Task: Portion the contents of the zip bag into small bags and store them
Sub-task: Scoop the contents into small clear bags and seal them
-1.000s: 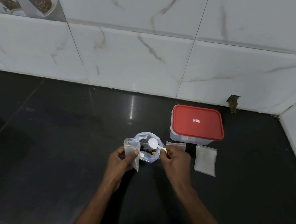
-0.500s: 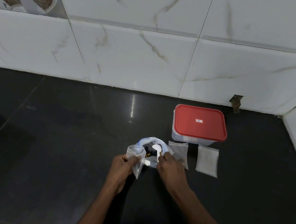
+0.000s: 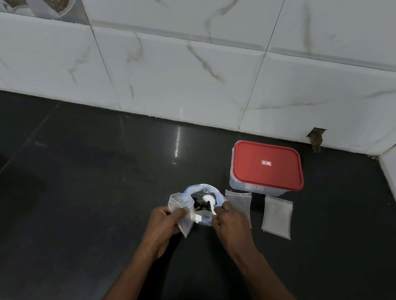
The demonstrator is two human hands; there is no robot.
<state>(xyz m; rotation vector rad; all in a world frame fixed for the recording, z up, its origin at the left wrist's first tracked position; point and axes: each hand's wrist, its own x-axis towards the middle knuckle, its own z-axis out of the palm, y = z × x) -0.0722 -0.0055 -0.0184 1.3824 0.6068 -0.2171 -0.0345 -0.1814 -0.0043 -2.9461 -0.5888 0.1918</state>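
Black and glossy, the table [image 3: 63, 181] runs back to a wall of white marbled tiles [image 3: 177, 74]. Near its middle front sits the zip bag [image 3: 219, 197], mouth spread open and facing up, with dark contents showing inside. A white spoon [image 3: 209, 199] has its bowl over that opening; the right hand [image 3: 230, 225] pinches the handle between thumb and fingers [image 3: 217, 220], so that hand is closed on the spoon. Just left of the zip bag, touching it, the left hand [image 3: 162, 224] grips a small bag [image 3: 180, 210] of clear plastic, fingers clenched around its crumpled side and its mouth held up beside the spoon. Whether anything is in it yet cannot be told.

Right of the zip bag two more small flat bags lie on the table: one [image 3: 237, 204] partly behind the right hand, the other [image 3: 277, 219] a little farther right, apart from it. Behind these stands a clear box [image 3: 255, 188] with a red lid [image 3: 268, 165] shut on top. In the wall's foot beyond the box is a dark hole [image 3: 316, 139].
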